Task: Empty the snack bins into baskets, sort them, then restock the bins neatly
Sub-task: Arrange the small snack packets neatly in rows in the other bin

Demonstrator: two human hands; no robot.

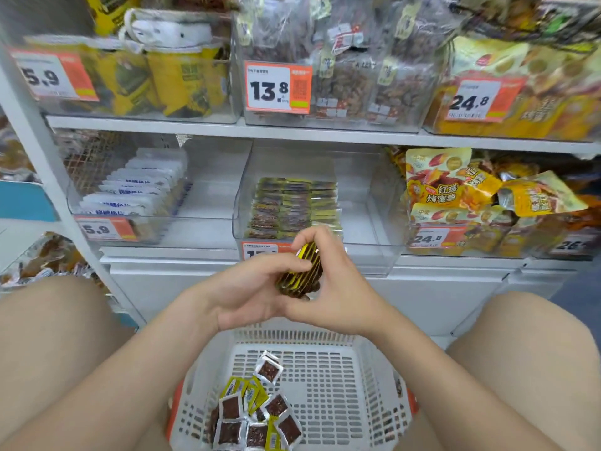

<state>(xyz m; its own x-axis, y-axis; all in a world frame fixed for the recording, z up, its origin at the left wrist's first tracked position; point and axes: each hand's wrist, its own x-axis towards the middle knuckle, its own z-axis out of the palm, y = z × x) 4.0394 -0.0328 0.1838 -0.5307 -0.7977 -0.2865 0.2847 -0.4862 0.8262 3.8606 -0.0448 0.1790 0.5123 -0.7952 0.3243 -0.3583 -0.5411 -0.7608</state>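
1. Head view: your left hand (250, 288) and right hand (335, 288) meet above the white basket (325, 340), in front of the lower shelf (455, 262).
2. Both hands grip one stack of packets (300, 271), dark with yellow edges. Your left fingers curl round it from below, and your right fingers close over its top and side.
3. Loose packets (253, 408) lie in the basket's near left corner.
4. Behind your hands, the clear bin (364, 222) holds rows of packets (292, 203) in its left part.
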